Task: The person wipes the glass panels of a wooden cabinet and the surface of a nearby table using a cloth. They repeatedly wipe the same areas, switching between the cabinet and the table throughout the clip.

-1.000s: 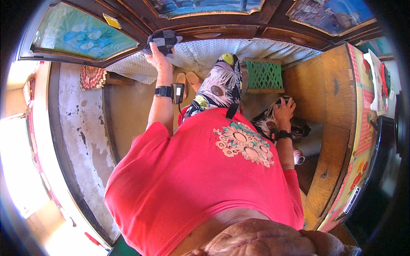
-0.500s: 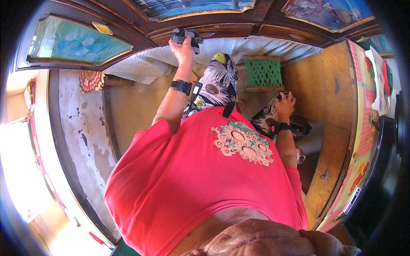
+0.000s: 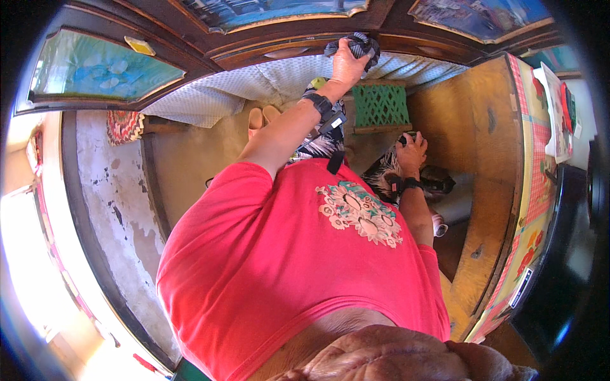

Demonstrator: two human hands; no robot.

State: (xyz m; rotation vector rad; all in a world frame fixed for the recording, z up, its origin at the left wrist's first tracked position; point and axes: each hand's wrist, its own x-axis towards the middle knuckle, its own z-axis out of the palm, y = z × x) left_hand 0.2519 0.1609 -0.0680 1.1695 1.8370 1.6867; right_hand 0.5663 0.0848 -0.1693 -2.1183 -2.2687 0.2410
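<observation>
Bunched in my left hand (image 3: 347, 67) is a dark grey striped cloth (image 3: 363, 46). It lies against the lower edge of the dark wooden cabinet (image 3: 273, 56), just above a pale hanging cloth (image 3: 219, 98). My left arm reaches out ahead across my lap. On the right, my right hand (image 3: 412, 154) rests by my knee, over the patterned trousers (image 3: 380, 174). Its fingers curl round something small and dark that I cannot make out.
A stool with a green woven seat (image 3: 381, 105) stands ahead, below the cabinet. Pink slippers (image 3: 255, 120) lie on the floor. To the right rises a brown wooden panel (image 3: 492, 127), beside a patterned tablecloth (image 3: 537, 216). A crocheted mat (image 3: 124, 126) is at the left.
My left hand has slid the cloth to the right along the cabinet's lower edge. The slippers have come into sight. My right hand stays by the knee.
</observation>
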